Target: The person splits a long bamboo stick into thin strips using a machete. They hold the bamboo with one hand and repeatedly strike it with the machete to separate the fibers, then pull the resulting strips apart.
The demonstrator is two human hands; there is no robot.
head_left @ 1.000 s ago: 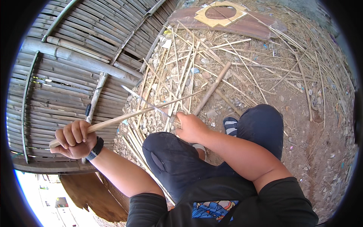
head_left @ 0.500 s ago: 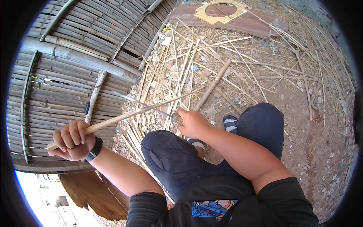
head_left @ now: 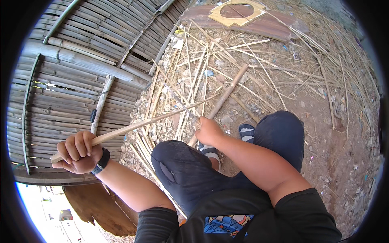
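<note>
My left hand (head_left: 80,152) is closed around the near end of a long pale bamboo strip (head_left: 137,124). The strip slants up to the right and narrows toward its far tip. My right hand (head_left: 209,131), in front of my knees, grips a long-bladed knife; its handle is mostly hidden by my fingers. The thin grey knife blade (head_left: 178,99) points up and left, crossing the strip near its far part. Close beyond my right hand a thick round stick (head_left: 229,91) slants over the ground.
Thin bamboo strips (head_left: 198,77) and shavings litter the stony ground. A bamboo slat wall (head_left: 73,97) stands at the left. Far off, a yellowish board with a round hole (head_left: 213,17) rests on a brownish sheet (head_left: 275,29). My knees (head_left: 279,133) are bent below my arms.
The knife blade has swung to the right and now points more steeply away from me. My right hand has shifted slightly right; my left hand and the strip stay nearly still.
</note>
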